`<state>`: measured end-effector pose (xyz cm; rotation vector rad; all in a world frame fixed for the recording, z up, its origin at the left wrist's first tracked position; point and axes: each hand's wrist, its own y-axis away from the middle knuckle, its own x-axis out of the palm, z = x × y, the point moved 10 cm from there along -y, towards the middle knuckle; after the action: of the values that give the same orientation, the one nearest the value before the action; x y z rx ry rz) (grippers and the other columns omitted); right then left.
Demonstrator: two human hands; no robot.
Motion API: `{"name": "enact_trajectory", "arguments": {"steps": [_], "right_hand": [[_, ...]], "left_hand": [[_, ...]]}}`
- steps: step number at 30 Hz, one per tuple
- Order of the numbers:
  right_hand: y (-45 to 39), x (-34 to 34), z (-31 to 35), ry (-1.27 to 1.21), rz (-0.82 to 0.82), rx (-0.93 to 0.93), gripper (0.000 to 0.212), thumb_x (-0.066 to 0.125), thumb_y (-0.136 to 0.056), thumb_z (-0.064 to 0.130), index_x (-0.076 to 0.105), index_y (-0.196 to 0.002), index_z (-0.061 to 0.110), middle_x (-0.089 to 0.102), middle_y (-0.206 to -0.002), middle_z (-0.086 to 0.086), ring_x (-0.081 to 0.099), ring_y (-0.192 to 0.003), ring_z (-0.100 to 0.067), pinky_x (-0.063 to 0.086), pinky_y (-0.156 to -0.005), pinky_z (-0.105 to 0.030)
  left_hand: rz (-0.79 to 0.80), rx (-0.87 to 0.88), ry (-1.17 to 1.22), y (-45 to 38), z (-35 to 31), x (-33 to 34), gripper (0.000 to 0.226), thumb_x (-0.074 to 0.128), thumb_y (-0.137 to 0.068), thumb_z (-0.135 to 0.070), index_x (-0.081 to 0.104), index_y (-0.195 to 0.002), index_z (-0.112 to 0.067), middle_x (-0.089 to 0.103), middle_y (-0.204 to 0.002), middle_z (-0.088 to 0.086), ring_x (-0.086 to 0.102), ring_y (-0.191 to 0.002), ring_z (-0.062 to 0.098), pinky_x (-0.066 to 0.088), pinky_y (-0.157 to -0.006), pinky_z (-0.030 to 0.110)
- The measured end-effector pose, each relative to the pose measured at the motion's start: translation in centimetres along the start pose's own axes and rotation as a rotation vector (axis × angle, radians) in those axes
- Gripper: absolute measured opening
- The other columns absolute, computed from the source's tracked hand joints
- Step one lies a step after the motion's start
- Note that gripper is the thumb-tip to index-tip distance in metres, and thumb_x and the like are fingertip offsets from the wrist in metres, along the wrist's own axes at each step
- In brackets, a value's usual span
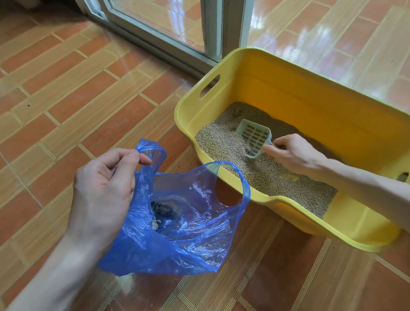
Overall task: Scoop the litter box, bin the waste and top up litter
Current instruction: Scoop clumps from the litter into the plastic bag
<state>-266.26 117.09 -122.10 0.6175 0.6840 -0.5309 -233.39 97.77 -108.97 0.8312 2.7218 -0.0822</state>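
Note:
A yellow plastic litter box (301, 86) stands on the tiled floor at the right, its bottom covered with beige litter pellets (224, 140). My right hand (292, 153) grips the handle of a pale slotted scoop (254, 136), whose head lies in the litter. A small dark clump (237, 111) sits in the litter at the far end. My left hand (105, 186) pinches one handle of a blue plastic bag (190, 228) and holds it open beside the box. Dark waste clumps (163, 209) lie at the bag's bottom.
A sliding glass door with a grey metal frame (214, 27) runs behind the box. Orange and tan floor tiles (58, 95) spread to the left and front. A little spilled grit lies on the tiles near the bag.

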Motion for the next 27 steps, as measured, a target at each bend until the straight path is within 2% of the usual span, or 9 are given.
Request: {"name": "enact_trajectory", "arguments": {"steps": [2, 4, 8, 14, 20, 27], "right_hand": [[0.4, 1.1, -0.8, -0.209, 0.042, 0.102, 0.035, 0.061, -0.099, 0.039, 0.072, -0.084, 0.01, 0.058, -0.06, 0.001, 0.043, -0.048, -0.014, 0.034, -0.043, -0.026], [1.0, 2.3, -1.2, -0.409, 0.078, 0.186, 0.036, 0.063, -0.099, 0.036, 0.072, -0.088, 0.003, 0.05, -0.058, 0.002, 0.037, -0.045, -0.011, 0.029, -0.04, -0.024], [2.5, 3.5, -0.9, -0.589, 0.119, 0.244, 0.034, 0.061, -0.101, 0.033, 0.069, -0.091, 0.001, 0.041, -0.056, 0.004, 0.028, -0.044, -0.009, 0.022, -0.039, -0.021], [4.1, 2.7, -0.3, -0.671, 0.105, 0.225, 0.034, 0.06, -0.101, 0.033, 0.069, -0.094, 0.001, 0.038, -0.055, 0.005, 0.027, -0.046, -0.01, 0.022, -0.039, -0.02], [4.9, 1.7, -0.6, -0.648, 0.083, 0.218, 0.038, 0.061, -0.1, 0.036, 0.07, -0.093, 0.0, 0.04, -0.059, 0.002, 0.028, -0.049, -0.012, 0.023, -0.039, -0.02], [5.5, 1.5, -0.3, -0.659, 0.043, 0.205, 0.039, 0.062, -0.1, 0.038, 0.071, -0.091, 0.002, 0.042, -0.058, 0.005, 0.03, -0.046, -0.009, 0.024, -0.04, -0.02]], "left_hand": [[-0.002, 0.001, 0.002, 0.0, 0.1, -0.1, 0.03, 0.055, -0.097, -0.041, 0.075, -0.088, -0.02, 0.026, -0.053, 0.0, 0.018, -0.049, 0.019, 0.014, -0.047, 0.025], [-0.003, 0.001, 0.003, -0.1, 0.2, -0.1, 0.03, 0.055, -0.098, -0.041, 0.075, -0.088, -0.02, 0.026, -0.052, -0.001, 0.018, -0.049, 0.019, 0.015, -0.047, 0.024], [-0.002, 0.001, 0.011, 0.0, 0.1, 0.0, 0.029, 0.055, -0.096, -0.04, 0.075, -0.088, -0.02, 0.026, -0.052, -0.001, 0.018, -0.049, 0.019, 0.015, -0.046, 0.024], [-0.006, 0.003, 0.012, -0.1, 0.0, 0.0, 0.03, 0.055, -0.096, -0.041, 0.074, -0.087, -0.019, 0.025, -0.054, 0.003, 0.018, -0.05, 0.02, 0.014, -0.046, 0.025], [-0.002, -0.002, 0.027, -0.1, -0.3, 0.3, 0.031, 0.055, -0.096, -0.04, 0.074, -0.089, -0.017, 0.024, -0.055, 0.003, 0.018, -0.049, 0.018, 0.014, -0.045, 0.023], [-0.006, -0.01, 0.004, -0.1, -0.1, 0.4, 0.03, 0.054, -0.108, -0.024, 0.073, -0.088, -0.015, 0.024, -0.053, -0.001, 0.017, -0.047, 0.016, 0.014, -0.044, 0.021]]}}
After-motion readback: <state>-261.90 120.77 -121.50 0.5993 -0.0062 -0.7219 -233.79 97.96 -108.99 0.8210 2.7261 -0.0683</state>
